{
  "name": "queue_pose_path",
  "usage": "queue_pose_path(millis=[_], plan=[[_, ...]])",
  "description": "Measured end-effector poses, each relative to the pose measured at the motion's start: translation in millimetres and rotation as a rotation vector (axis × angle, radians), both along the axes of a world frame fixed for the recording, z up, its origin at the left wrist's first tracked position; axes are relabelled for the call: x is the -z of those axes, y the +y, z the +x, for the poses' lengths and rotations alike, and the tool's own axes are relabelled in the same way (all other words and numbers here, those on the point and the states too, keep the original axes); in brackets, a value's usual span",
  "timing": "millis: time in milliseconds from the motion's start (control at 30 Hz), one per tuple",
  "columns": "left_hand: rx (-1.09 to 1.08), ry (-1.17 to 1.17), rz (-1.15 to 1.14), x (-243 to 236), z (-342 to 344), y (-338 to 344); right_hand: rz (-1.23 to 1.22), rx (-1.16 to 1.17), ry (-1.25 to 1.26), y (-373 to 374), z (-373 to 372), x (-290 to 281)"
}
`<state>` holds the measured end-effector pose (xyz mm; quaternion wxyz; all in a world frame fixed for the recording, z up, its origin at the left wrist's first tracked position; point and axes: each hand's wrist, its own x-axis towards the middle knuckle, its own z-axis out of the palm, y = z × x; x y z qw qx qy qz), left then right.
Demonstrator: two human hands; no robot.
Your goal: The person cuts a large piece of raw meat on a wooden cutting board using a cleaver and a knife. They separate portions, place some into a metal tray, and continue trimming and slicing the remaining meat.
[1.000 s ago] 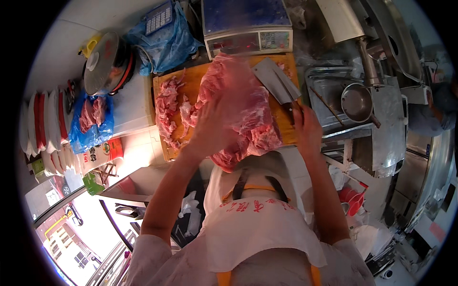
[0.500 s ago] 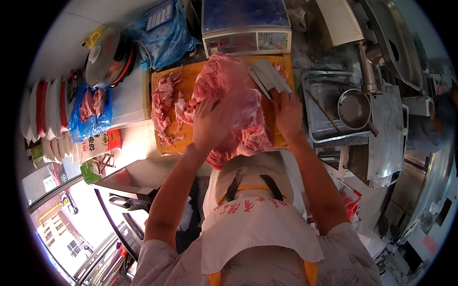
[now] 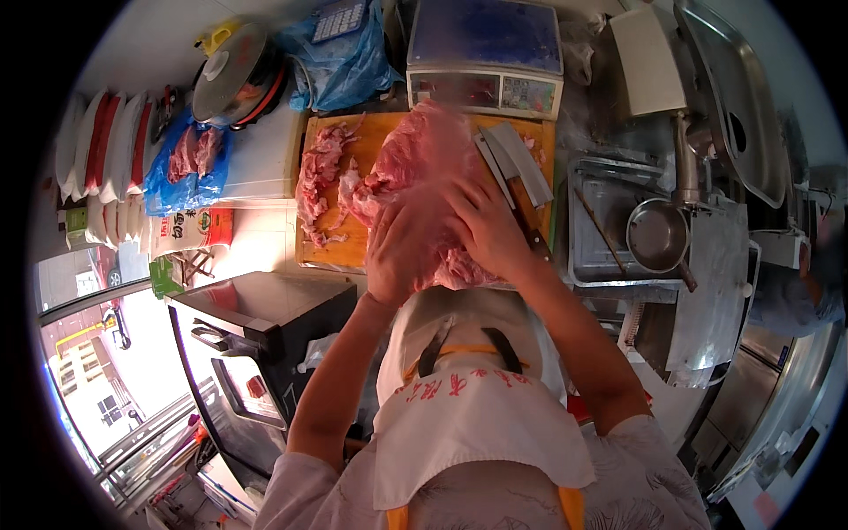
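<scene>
A large slab of raw meat (image 3: 411, 150) lies across the wooden cutting board (image 3: 340, 252) in front of me. My left hand (image 3: 399, 252) rests on its near left part, fingers stretched over the surface. Beside it, my right hand (image 3: 488, 225) is laid on the meat's right side with the fingers apart. Two knives lie side by side on the board's right part, a broad-bladed cleaver (image 3: 523, 159) and a narrower knife (image 3: 502, 168), both out of my hands. Meat trimmings (image 3: 320, 181) are heaped along the left of the board. A hazy smear blurs the slab's middle.
Behind the board stands a weighing scale (image 3: 484, 40). To the right are a metal tray (image 3: 587, 256) with a small saucepan (image 3: 658, 234) and a meat grinder (image 3: 685, 168). At left, a blue bag (image 3: 181, 193) bears meat pieces, near a lidded pan (image 3: 231, 79).
My right hand has let go of the knife handles at the right and moved left onto the meat. My left hand stays on the meat. The view has shifted slightly.
</scene>
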<state>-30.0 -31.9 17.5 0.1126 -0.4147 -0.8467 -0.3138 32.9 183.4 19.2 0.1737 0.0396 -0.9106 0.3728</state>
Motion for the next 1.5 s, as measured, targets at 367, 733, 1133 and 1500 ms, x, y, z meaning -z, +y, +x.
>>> queue_pose_path(millis=[367, 733, 1133, 1500], plan=[[-0.091, -0.123, 0.020, -6.4, 38.5, -28.2, 0.139, 0.048, 0.013, -31.7, 60.6, 7.9], [-0.337, -1.280, 0.441, -26.0, 56.7, -51.2, 0.250, -0.111, -0.204, -57.7, -19.2, -23.2], [-0.415, -1.940, 1.078, 6.7, 21.5, -18.3, 0.280, -0.146, -0.221, -76.6, 27.0, -49.9], [-0.697, -1.896, 1.178, 31.7, 23.6, -14.3, -0.111, 0.014, -0.281, -59.8, 26.5, -38.2]])
